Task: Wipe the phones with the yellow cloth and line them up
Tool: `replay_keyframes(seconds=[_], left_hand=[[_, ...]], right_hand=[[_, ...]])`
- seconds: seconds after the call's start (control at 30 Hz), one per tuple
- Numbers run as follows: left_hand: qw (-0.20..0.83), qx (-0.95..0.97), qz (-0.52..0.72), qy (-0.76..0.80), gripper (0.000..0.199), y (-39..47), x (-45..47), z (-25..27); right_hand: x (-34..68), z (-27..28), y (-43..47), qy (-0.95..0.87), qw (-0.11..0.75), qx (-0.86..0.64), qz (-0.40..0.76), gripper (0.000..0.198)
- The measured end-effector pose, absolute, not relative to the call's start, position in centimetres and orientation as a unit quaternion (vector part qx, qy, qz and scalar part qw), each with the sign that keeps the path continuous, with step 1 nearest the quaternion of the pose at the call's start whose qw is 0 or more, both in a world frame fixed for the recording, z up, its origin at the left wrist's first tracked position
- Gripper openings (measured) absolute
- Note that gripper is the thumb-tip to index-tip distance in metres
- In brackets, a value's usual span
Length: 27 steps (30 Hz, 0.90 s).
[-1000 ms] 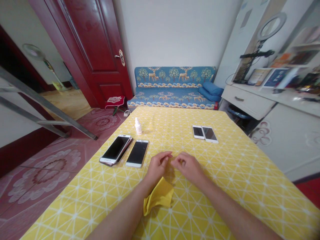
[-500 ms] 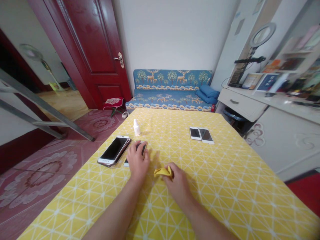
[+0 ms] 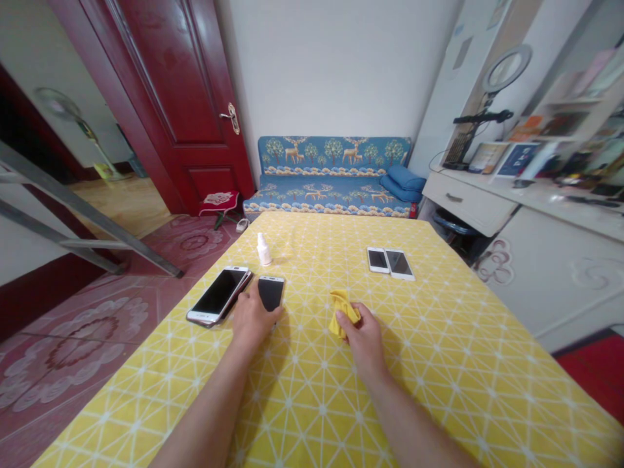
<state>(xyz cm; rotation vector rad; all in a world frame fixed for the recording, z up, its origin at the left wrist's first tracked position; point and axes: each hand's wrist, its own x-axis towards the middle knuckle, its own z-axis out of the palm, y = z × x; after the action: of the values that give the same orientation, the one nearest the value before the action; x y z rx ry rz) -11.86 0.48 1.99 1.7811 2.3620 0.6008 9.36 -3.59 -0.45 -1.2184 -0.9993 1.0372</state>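
Note:
My left hand [image 3: 252, 318] grips a white-framed smartphone [image 3: 272, 292] across its width, fingers at the left edge and thumb at the right. The phone lies face up on the table, and its lower part is hidden under my hand. Pinched in my right hand [image 3: 363, 335] is a crumpled yellow cloth [image 3: 342, 311], held just over the tabletop. Left of my left hand, a larger white phone [image 3: 220, 292] rests on top of another dark-edged one. A small white spray bottle [image 3: 264, 250] stands upright beyond the gripped phone.
Two white phones, a smaller one [image 3: 377, 259] and a larger one [image 3: 400, 264], lie side by side at the table's right. The table wears a yellow patterned cloth [image 3: 322, 409]. Behind it is a blue sofa [image 3: 331, 185]; a white cabinet [image 3: 470, 201] stands right.
My left hand has slid back and left, from over the phone's screen to its edges. My right hand has moved right and slightly forward with the yellow cloth, turning it more upright.

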Motion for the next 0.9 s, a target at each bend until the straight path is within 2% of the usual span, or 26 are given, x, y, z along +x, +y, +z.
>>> replay_keyframes(seconds=[0.17,0.27,0.33,0.4,0.5,0.7,0.77,0.9], left_hand=[[0.206,0.565,0.364,0.711,0.102,0.5,-10.9,1.8],[0.432,0.464,0.506,0.585,0.106,0.2,-9.3,1.7],[0.584,0.357,0.545,0.483,0.096,-0.2,-8.2,1.6],[0.678,0.277,0.546,0.407,0.074,-0.5,-7.4,1.5],[0.732,0.183,0.545,0.367,0.046,-0.6,-6.8,1.2],[0.808,0.113,0.512,0.269,0.047,-0.4,-6.8,1.2],[0.835,0.114,0.487,0.229,0.051,-0.5,-6.8,1.4],[0.860,0.111,0.464,0.179,0.054,-0.8,-6.4,1.6]], right_hand=[[9.3,-0.5,-3.6,-0.446,0.585,-0.516,0.438,0.033],[9.6,-0.5,-3.6,-0.447,0.598,-0.534,0.398,0.036],[10.1,-0.6,-3.4,-0.439,0.603,-0.550,0.376,0.034],[10.7,-0.7,-3.1,-0.417,0.603,-0.563,0.382,0.032],[11.4,-0.9,-2.6,-0.354,0.623,-0.552,0.426,0.034],[11.8,-1.5,-1.9,-0.293,0.678,-0.495,0.458,0.035],[11.9,-1.5,-2.0,-0.334,0.674,-0.503,0.426,0.032],[11.6,-0.7,-3.1,-0.544,0.622,-0.508,0.244,0.030]])
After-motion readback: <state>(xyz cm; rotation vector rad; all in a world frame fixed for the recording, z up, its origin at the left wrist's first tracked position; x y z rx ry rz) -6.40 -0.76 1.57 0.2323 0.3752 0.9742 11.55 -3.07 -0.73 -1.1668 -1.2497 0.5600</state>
